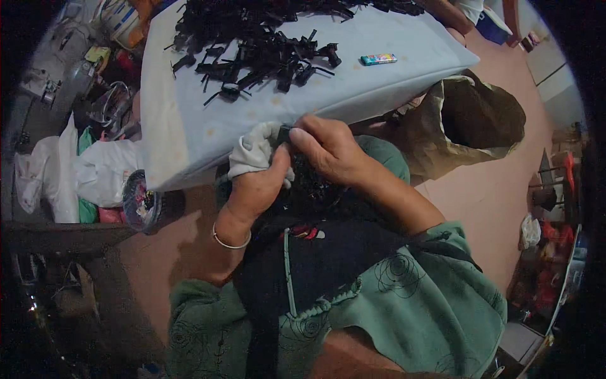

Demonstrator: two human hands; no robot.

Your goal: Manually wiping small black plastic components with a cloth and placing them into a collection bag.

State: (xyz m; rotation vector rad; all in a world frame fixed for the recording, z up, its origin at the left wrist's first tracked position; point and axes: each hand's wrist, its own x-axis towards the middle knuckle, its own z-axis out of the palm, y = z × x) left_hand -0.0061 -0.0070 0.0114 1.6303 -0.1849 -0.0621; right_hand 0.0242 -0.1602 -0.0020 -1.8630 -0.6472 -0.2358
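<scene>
Over my lap, both hands come together at a small black plastic part [285, 132], mostly hidden by the fingers. My left hand [259, 180], partly covered by a loose white cloth glove [251, 151], is closed around it. From the other side, my right hand [329, 148] pinches the part between thumb and bent fingers. Beyond the hands, a heap of similar black plastic parts [281, 60] with thin prongs spreads over a padded, white-covered surface [360, 95]. More dark pieces [309, 189] appear to lie in my lap below the hands.
A small colourful box [379, 59] rests on the white surface. To the right a large open sack [435, 142] stands on the floor. White plastic bags [110, 170] and a round clear container [140, 205] sit at the left. Part of another person's arm [451, 16] shows at the far edge.
</scene>
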